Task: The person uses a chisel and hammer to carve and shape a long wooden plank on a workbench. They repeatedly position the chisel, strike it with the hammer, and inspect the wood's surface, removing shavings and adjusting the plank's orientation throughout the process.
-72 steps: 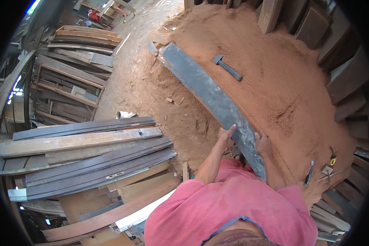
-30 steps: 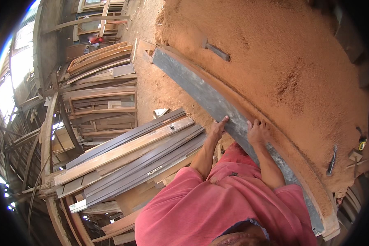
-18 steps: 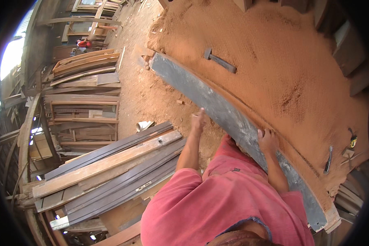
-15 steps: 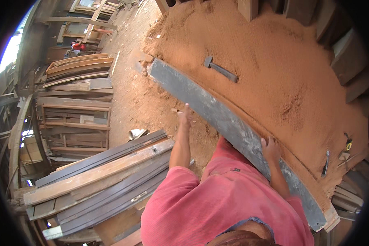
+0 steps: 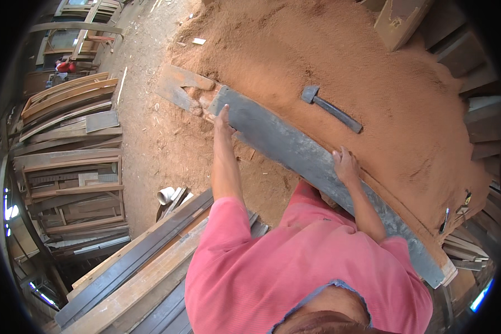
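Board (image 5: 295,146) – dark grey, scuffed pale in patches – lies aslant along the near edge of the sawdust (image 5: 384,83), broad face up. The left hand (image 5: 222,121) is at its far end, a finger reaching onto the face; the right hand (image 5: 346,164) rests on the long edge beside the sawdust, its fingers somewhat apart. I cannot tell whether either hand truly grips, since what lies beneath the board is hidden. Loose grains could let it slide or rock if one hand pressed harder than the other, and any finger tucked under might then be pinched. Bare skin on a rough edge risks a splinter – no gloves are worn. The hammer (image 5: 337,113), lying on the sawdust, could be knocked if the board swung that way; the planks (image 5: 133,261), left of the sawdust, might catch a careless elbow.
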The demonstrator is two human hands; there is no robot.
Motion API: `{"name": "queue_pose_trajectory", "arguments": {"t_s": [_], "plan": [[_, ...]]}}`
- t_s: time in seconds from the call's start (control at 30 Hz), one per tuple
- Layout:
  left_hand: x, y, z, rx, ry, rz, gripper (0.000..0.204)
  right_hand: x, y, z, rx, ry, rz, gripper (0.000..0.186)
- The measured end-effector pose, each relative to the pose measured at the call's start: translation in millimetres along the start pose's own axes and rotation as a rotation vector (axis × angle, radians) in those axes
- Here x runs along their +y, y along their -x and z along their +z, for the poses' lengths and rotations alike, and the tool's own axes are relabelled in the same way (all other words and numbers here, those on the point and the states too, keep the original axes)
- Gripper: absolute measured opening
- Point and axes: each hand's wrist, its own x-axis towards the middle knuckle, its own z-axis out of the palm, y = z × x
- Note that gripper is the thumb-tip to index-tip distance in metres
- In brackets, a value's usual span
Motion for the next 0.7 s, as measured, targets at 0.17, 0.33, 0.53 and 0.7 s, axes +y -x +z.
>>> {"name": "queue_pose_trajectory", "arguments": {"t_s": [0.17, 0.33, 0.53, 0.7], "plan": [[7.3, 9.6, -19.6, 0.016, 0.287, -0.060, 0.061, -6.8, -5.6, 22.0, -0.031, -0.016, -0.044, 0.047], [-24.2, -4.4, -12.4, -0.036, 0.388, 0.143, 0.037, -11.0, -8.8, 26.0, 0.008, -0.033, -0.041, 0.046], [-12.7, 29.2, -8.7, -0.095, 0.330, 0.406, 0.032, -9.9, -11.3, 11.1, -0.079, -0.119, -0.009, 0.049], [-27.9, -7.7, -28.1, -0.104, 0.384, 0.326, 0.036, 42.0, 10.7, 16.5, 0.336, -0.339, -0.068, 0.037]]}}
